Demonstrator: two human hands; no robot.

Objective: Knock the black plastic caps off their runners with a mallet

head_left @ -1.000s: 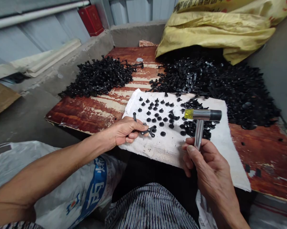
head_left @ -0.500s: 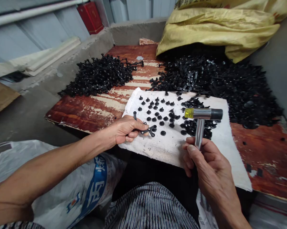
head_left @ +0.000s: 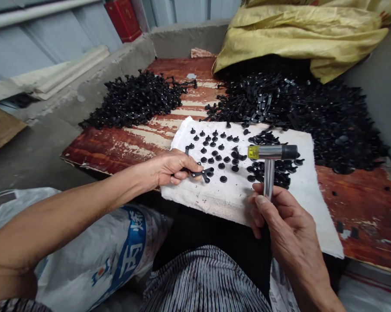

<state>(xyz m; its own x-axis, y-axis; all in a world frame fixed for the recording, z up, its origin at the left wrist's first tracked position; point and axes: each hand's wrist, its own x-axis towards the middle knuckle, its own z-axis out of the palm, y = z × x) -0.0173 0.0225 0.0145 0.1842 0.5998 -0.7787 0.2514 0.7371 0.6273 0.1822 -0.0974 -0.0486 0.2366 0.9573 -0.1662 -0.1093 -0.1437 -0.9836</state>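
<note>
My left hand (head_left: 177, 167) pinches a black jointed plastic linkage (head_left: 205, 173) over the left front part of a white cloth (head_left: 214, 199). One arm of the linkage sticks up behind the fingers; part of it is hidden by them. In my right hand (head_left: 279, 216) is a mallet (head_left: 269, 173), its metal handle upright. The mallet's head lies sideways above the cloth, with a yellow face to the left and a black face to the right. Several small black round pegs (head_left: 223, 179) stand spread across the cloth, and more are heaped behind the mallet.
A pile of black linkages (head_left: 137, 102) lies at the back left of the worn red-brown board (head_left: 117, 149). A larger black heap (head_left: 338, 125) spreads at right below a yellow sack (head_left: 299, 39). A low concrete ledge (head_left: 189, 39) borders the back. White plastic bags (head_left: 75, 268) sit at lower left.
The view has shifted slightly. The mallet's head is a little further left and higher in the picture. My left hand still grips the linkage at about the same spot.
</note>
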